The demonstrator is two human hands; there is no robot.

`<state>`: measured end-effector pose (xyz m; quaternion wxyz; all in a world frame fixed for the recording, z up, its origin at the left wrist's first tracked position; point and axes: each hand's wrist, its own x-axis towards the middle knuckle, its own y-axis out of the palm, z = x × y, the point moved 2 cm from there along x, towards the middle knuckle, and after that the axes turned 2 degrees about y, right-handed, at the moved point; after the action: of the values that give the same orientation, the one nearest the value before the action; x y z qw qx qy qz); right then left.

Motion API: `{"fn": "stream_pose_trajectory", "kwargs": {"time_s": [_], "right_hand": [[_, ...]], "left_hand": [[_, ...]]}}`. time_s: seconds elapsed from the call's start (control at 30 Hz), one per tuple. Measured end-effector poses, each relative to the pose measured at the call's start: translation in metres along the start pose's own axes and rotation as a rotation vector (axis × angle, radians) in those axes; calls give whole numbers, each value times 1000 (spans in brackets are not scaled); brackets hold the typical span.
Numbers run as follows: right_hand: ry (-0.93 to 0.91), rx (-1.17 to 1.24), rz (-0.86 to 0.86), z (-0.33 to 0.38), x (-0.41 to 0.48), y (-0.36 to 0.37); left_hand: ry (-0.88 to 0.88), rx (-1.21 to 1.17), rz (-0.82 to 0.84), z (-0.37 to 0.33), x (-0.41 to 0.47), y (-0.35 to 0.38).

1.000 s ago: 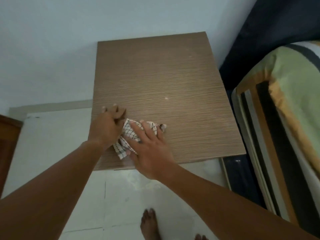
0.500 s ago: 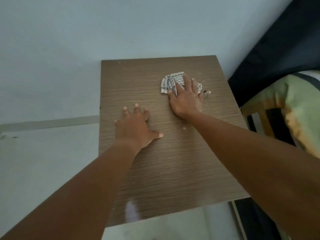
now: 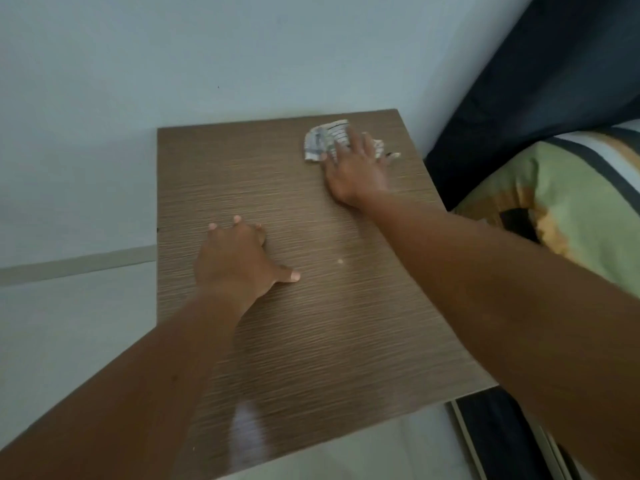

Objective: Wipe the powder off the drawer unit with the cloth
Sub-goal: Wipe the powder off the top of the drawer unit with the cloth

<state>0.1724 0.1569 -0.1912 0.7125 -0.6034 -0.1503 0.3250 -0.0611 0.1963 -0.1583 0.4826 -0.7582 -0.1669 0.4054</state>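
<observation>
The right hand presses the checked cloth flat under straight fingers at the far right corner of the drawer unit top. The left hand rests spread and empty on the unit's top, toward its left edge. A pale powder speck lies mid-top.

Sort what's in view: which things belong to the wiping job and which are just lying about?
Job: drawer unit with a pale powder speck; checked cloth near its far right corner; right hand pressing it; left hand resting on the top.
Lying about: striped bedding; dark fabric behind it.
</observation>
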Motion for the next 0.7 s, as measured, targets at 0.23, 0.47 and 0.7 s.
{"fn": "stream_pose_trajectory", "kwargs": {"time_s": [0.23,0.47,0.7], "right_hand": [[234,90,-89,-93,-50,-11],[266,114,-138,-118,-153,2],[201,41,-140,-136,-252,21]], "left_hand": [[-145,-101,-55,-17,6,7],[-104,67,-226,-25,-27,22],[-64,67,-311,-33,-107,78]]}}
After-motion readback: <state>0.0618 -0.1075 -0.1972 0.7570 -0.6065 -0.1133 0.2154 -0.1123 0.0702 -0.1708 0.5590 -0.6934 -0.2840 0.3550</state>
